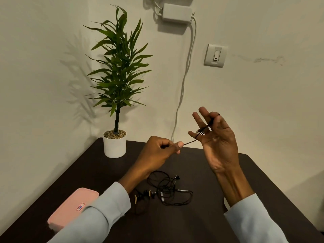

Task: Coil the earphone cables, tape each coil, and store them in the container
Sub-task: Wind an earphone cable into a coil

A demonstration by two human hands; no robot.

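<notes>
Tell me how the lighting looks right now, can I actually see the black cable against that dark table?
Head view: warm, dim light; the plant throws a shadow on the wall to its left. The loose cable barely stands out on the dark table. The cable around the right hand reads clearly against the wall. Slight wide-angle bending at the edges.

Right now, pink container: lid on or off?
On. The pink rectangular container lies shut on the dark table; no interior visible.
</notes>
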